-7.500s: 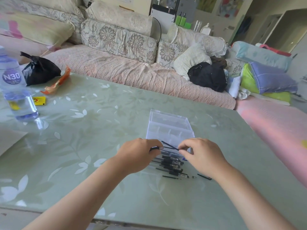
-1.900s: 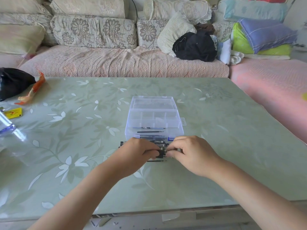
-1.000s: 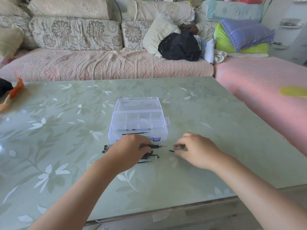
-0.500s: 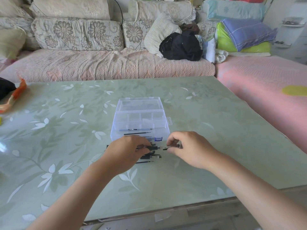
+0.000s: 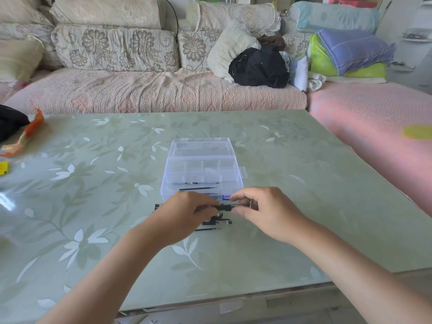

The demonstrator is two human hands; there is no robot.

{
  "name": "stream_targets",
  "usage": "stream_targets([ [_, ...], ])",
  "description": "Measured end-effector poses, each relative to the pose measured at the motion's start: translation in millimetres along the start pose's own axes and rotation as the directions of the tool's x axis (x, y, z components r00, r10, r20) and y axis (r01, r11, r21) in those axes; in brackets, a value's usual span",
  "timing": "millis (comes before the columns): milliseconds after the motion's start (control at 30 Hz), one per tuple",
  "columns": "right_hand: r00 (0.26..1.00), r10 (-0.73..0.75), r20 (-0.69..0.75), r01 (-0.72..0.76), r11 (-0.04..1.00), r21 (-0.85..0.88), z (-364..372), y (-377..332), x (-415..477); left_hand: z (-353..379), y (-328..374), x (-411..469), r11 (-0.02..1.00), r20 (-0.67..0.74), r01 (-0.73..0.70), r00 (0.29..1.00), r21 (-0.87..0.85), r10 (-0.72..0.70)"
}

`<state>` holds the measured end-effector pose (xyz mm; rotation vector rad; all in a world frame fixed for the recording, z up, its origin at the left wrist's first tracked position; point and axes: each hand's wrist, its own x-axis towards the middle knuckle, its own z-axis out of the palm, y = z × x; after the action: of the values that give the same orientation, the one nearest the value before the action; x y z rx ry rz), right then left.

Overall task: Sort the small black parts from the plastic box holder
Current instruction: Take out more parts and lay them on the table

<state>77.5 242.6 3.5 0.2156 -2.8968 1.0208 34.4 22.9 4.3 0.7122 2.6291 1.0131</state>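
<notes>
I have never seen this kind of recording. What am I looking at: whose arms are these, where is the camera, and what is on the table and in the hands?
There is no machine here: a person works with two bare hands. The one picture comes from a wide-angle camera worn on the head, looking forward and down, so the arms come in from the bottom edge. On the green flowered table stands an open clear plastic box with thin black refills lying in its near part. In front of it lie more small black parts. The left hand and right hand meet above them and pinch one black pen-like part between them. At the far left are an orange wrapper and a black bag; a sofa stands behind.
</notes>
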Motion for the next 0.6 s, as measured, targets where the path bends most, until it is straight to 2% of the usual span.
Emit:
stream_targets([
  [67,1.000,-0.012,0.008,0.012,1.000,-0.029,0.0,1.5,0.4,-0.9,-0.3,0.2,1.000,0.002,-0.002,1.000,0.009,0.002],
  [200,0.990,-0.137,-0.017,0.134,0.986,-0.102,5.8,-1.7,-3.1,-1.0,0.2,-0.6,0.999,0.006,-0.034,0.999,0.018,0.034],
  [267,0.987,-0.157,-0.033,0.154,0.985,-0.080,9.1,-2.8,-3.9,-0.7,-1.4,-1.1,0.998,-0.020,-0.065,0.998,0.016,0.065],
  [367,0.995,-0.097,-0.031,0.099,0.993,0.058,10.2,-4.5,-3.0,0.6,-4.6,-2.6,0.989,-0.101,-0.135,0.985,0.055,0.140],
  [500,0.994,0.050,0.096,-0.075,0.958,0.276,17.1,-11.6,0.8,-5.3,-6.9,-6.6,0.957,-0.186,-0.233,0.946,0.175,0.264],
  [600,0.992,0.056,0.116,-0.087,0.956,0.281,25.3,-17.8,7.3,-14.3,-9.6,-7.8,0.951,-0.199,-0.208,0.946,0.228,0.255],
])
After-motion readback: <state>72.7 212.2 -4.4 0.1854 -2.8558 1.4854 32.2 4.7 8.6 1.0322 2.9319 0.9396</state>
